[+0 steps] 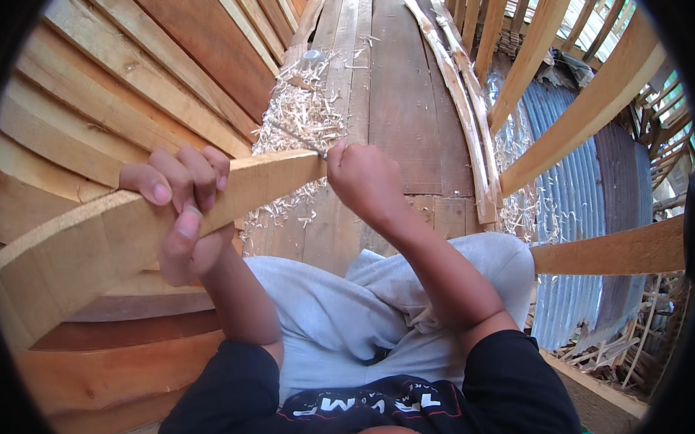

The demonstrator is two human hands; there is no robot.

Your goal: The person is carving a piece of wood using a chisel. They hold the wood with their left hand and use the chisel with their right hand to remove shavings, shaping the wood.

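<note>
A long pale wooden plank (117,236) runs from the lower left up toward the middle, its far end in front of me. My left hand (183,204) is wrapped round it, with fingers over the top edge and the thumb on the near face. At the plank's far end, my right hand (362,179) is closed in a fist round one end of a thin, dark, rod-like tool (298,137). This tool lies across the plank's end and points up and left. Its handle, if any, is hidden in my fist, and its exact kind cannot be made out.
Curled wood shavings (305,112) cover part of the plank floor (402,89), with a small metal cup (312,57) among them. Upright boards form a wall (84,93) on the left. Peeled poles (462,106) lie at right, beside wooden railing posts (533,63) and corrugated metal sheets (570,194).
</note>
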